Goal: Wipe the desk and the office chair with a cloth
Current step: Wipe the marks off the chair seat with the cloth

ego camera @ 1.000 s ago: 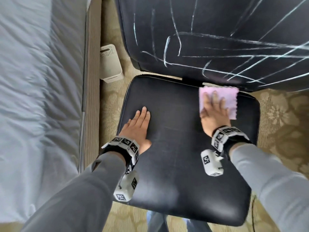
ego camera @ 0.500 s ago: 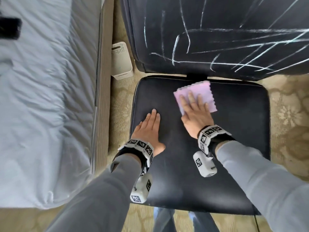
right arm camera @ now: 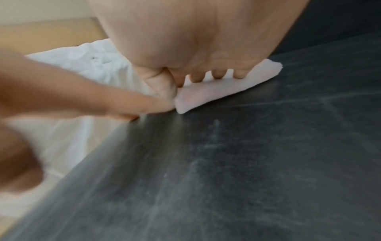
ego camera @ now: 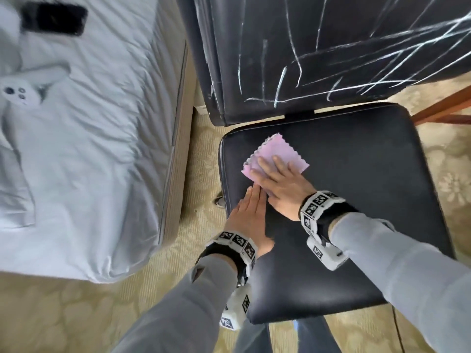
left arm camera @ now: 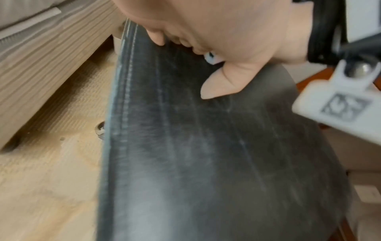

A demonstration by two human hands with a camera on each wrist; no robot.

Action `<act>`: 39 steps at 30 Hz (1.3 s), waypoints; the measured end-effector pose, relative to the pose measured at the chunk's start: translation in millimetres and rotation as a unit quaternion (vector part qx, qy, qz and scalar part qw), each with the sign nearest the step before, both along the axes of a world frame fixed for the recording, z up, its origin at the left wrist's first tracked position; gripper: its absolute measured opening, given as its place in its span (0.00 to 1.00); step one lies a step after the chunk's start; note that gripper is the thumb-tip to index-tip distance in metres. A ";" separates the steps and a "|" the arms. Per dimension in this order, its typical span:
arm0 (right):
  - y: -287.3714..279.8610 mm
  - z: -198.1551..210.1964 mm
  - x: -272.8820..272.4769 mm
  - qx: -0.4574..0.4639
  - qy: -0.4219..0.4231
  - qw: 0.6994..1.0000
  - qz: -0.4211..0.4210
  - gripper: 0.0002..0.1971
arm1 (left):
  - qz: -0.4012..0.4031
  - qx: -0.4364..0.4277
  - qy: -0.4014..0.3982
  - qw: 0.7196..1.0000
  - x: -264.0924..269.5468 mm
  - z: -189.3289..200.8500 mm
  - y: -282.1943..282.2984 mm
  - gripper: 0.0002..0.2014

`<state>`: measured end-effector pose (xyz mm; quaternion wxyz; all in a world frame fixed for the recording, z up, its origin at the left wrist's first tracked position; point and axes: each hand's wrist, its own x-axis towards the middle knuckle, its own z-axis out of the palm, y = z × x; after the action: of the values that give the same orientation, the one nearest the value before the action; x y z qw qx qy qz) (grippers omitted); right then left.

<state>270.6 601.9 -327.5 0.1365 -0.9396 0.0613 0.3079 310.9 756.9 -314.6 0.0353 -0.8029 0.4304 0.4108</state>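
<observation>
Head view: the right hand (ego camera: 283, 189) presses the cloth (ego camera: 276, 155) flat, fingers straight. It has travelled from the seat's (ego camera: 356, 200) right rear to just beside the flat, released left hand (ego camera: 248, 220). Risk: a collision rucks the cloth.

Right wrist view: the cloth (right arm camera: 222, 88) lies under the fingertips (right arm camera: 196, 78).

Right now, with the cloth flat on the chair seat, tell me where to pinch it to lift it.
Pinch the cloth at its far corner, coming from above on the backrest side. That zigzag-edged corner sticks out bare beyond the fingers of the right hand, which presses flat on the near half. The near corner is crowded by the left hand, which lies flat on the seat.
</observation>
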 end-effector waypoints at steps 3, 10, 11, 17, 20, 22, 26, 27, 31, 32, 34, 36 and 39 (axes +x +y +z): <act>0.7 2.9 6.2 -0.019 0.016 0.999 -0.022 0.37 | -0.061 -0.002 -0.009 0.998 -12.8 0.1 31.9 0.53; 46.5 0.9 73.6 0.019 -0.035 0.995 -0.087 0.39 | -0.088 0.000 -0.017 0.996 -35.6 -6.7 50.0 0.51; 50.0 -0.9 71.9 0.016 -0.038 0.995 -0.087 0.39 | -0.088 -0.001 -0.018 0.996 -36.8 -9.1 51.7 0.52; 59.1 1.4 -26.3 -0.017 -0.005 1.000 -0.004 0.38 | -0.046 -0.052 -0.038 0.997 -51.7 -9.9 64.1 0.49; 66.4 6.2 -64.6 -0.001 0.020 1.000 -0.003 0.38 | 0.025 -0.159 -0.016 0.987 -66.2 0.3 85.2 0.36; 76.7 10.4 -74.6 0.014 0.029 0.999 -0.011 0.40 | 0.104 -0.208 -0.025 0.972 -82.3 1.0 110.3 0.29; 102.6 14.9 -70.7 0.027 0.005 1.000 0.005 0.43 | 0.209 -0.160 -0.012 0.965 -105.7 13.3 144.2 0.31; 108.8 13.6 -65.6 0.027 -0.002 1.000 0.010 0.43 | 0.217 -0.144 -0.009 0.965 -106.4 16.0 147.1 0.33; 127.6 11.5 -40.3 0.070 -0.035 0.997 -0.016 0.43 | 0.245 -0.134 -0.011 0.960 -94.4 15.2 143.6 0.37; 129.0 11.8 -35.4 0.108 -0.062 0.991 -0.040 0.42 | 0.249 -0.144 -0.012 0.958 -87.9 11.5 140.0 0.38; 127.4 12.4 -30.5 0.191 -0.136 0.965 -0.115 0.42 | 0.260 -0.186 -0.016 0.947 -73.5 1.7 131.6 0.39; 120.3 12.9 -29.7 0.205 -0.199 0.942 -0.174 0.43 | 0.264 -0.236 -0.028 0.935 -58.3 -7.0 118.5 0.39; 105.7 12.6 -29.4 0.160 -0.243 0.927 -0.238 0.45 | 0.248 -0.266 -0.049 0.930 -37.8 -15.0 91.9 0.40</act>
<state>241.2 707.6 -314.9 0.3653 -0.9089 0.1983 0.0344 273.0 848.8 -329.6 -0.2614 -0.8832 0.3090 0.2370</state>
